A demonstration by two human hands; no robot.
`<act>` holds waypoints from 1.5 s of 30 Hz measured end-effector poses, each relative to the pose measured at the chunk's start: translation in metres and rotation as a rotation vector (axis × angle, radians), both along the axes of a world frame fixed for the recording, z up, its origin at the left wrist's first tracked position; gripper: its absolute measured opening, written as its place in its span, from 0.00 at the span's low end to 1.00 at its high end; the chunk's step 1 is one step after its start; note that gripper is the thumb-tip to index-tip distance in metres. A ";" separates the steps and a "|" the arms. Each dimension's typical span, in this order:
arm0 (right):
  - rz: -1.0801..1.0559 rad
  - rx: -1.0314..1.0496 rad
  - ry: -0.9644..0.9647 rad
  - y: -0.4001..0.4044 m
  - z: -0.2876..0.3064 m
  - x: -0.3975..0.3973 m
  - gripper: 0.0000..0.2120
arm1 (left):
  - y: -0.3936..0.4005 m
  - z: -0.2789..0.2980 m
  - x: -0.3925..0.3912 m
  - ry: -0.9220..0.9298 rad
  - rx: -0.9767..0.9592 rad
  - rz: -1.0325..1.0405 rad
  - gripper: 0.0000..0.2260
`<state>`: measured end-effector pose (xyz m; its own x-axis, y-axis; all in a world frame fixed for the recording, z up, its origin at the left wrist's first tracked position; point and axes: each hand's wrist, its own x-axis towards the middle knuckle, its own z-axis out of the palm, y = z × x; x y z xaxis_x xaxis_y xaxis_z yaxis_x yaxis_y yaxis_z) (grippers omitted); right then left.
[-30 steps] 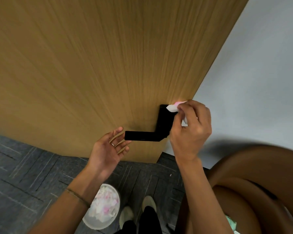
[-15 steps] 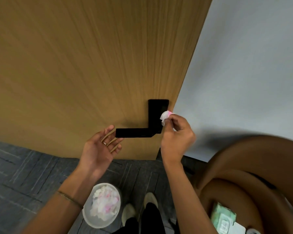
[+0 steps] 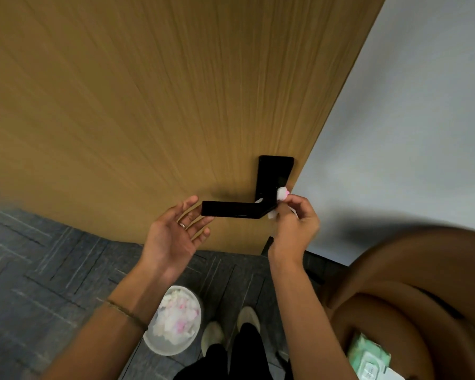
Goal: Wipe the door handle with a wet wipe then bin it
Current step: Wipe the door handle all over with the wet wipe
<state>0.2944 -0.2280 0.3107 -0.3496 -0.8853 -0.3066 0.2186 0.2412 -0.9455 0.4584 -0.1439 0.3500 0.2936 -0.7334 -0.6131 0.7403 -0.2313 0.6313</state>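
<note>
A black L-shaped door handle point(image 3: 236, 211) is mounted near the right edge of a wooden door point(image 3: 148, 105). My right hand point(image 3: 295, 226) pinches a crumpled white and pink wet wipe point(image 3: 282, 193) against the lower right of the handle's back plate, at the bend. My left hand point(image 3: 176, 231) hovers palm up, fingers spread, just left of the lever's free end, holding nothing. On the floor below stands a round white bin point(image 3: 173, 320) holding several used white and pink wipes.
A brown curved chair point(image 3: 412, 283) fills the lower right, with a green wet wipe pack point(image 3: 368, 357) on its seat. A pale wall point(image 3: 409, 133) stands right of the door. Dark grey carpet tiles point(image 3: 39, 270) cover the floor. My feet point(image 3: 231, 333) stand beside the bin.
My right hand has carried the wipe from the top of the back plate down to its lower part by the bend. My left hand has stayed open beside the lever.
</note>
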 end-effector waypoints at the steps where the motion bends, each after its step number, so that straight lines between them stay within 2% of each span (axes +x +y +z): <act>1: 0.024 0.027 -0.113 -0.001 0.002 -0.003 0.12 | 0.000 0.000 0.000 0.005 -0.001 0.003 0.12; 3: 0.083 0.068 -0.291 -0.003 0.006 -0.009 0.13 | 0.000 0.000 -0.001 0.008 -0.002 0.009 0.12; 6: 0.128 0.102 -0.401 -0.004 0.008 -0.015 0.10 | 0.000 -0.001 -0.001 0.006 -0.002 0.005 0.12; 10: 0.090 0.079 -0.246 -0.002 0.015 -0.011 0.08 | 0.000 -0.002 -0.002 0.008 -0.002 -0.001 0.12; 14: -0.001 -0.049 -0.159 -0.006 0.025 -0.003 0.07 | 0.001 -0.001 0.000 0.011 -0.007 -0.008 0.12; 18: 0.118 -0.049 -0.074 0.000 0.022 -0.006 0.03 | 0.001 -0.002 -0.001 0.031 -0.012 -0.003 0.11; 21: 0.131 -0.023 -0.082 0.015 0.016 -0.007 0.06 | 0.000 -0.003 -0.002 0.051 -0.013 0.008 0.11; 26: -0.041 0.013 -0.111 0.038 0.019 0.011 0.05 | 0.000 -0.001 -0.003 0.066 -0.007 0.012 0.11; 30: -0.118 0.122 -0.240 0.054 0.025 0.026 0.05 | 0.001 0.001 -0.003 0.058 0.010 0.031 0.12; 32: -0.154 0.182 -0.304 0.056 0.027 0.033 0.07 | 0.002 0.000 -0.006 -0.005 0.071 0.047 0.12; 35: -0.126 0.220 -0.343 0.061 0.032 0.048 0.10 | 0.009 -0.001 -0.023 -0.163 0.226 -0.053 0.11; 39: -0.095 0.265 -0.366 0.071 0.038 0.063 0.09 | 0.020 0.007 -0.046 -0.260 0.208 -0.222 0.14; 43: -0.004 0.243 -0.262 0.077 0.036 0.062 0.07 | 0.006 0.010 -0.049 -0.291 0.222 -0.112 0.11; 45: 0.038 0.228 -0.214 0.079 0.034 0.050 0.10 | -0.002 0.007 -0.043 -0.307 0.225 -0.072 0.08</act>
